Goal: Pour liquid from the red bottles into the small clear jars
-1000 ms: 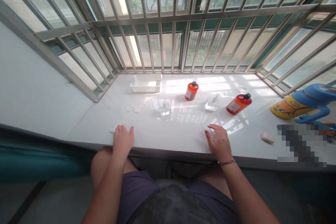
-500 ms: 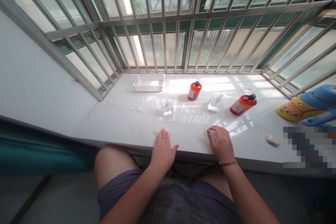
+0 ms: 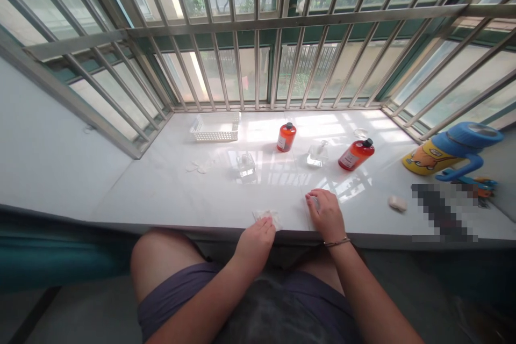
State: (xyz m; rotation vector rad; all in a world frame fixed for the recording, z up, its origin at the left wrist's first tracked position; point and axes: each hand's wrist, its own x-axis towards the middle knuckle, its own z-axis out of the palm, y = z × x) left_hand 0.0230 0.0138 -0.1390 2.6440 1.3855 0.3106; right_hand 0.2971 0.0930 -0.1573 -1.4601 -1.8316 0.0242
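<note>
My left hand [image 3: 255, 240] is at the front edge of the white sill, its fingers closed on a crumpled white tissue [image 3: 275, 219] that lies against the surface. To its right, my right hand [image 3: 327, 214] is curled with the palm down around a small clear object [image 3: 315, 202], mostly hidden by the fingers. A square clear glass bottle [image 3: 245, 166] stands beyond my left hand. Another clear glass bottle [image 3: 316, 156] stands beyond my right hand. Further back are an orange-red bottle with a black cap [image 3: 286, 138] and a second orange-red bottle [image 3: 356, 155].
A white plastic basket [image 3: 215, 134] stands at the back left, with white scraps [image 3: 200, 166] before it. On the right are a blue and yellow flask [image 3: 435, 156], a pale small block [image 3: 397, 203] and a clear round piece [image 3: 360, 133]. Metal bars [image 3: 278, 75] border the sill.
My left hand has slid the tissue right and toward the front edge, and its fingers are more bunched. My right hand stays around the clear object. The view has turned slightly right.
</note>
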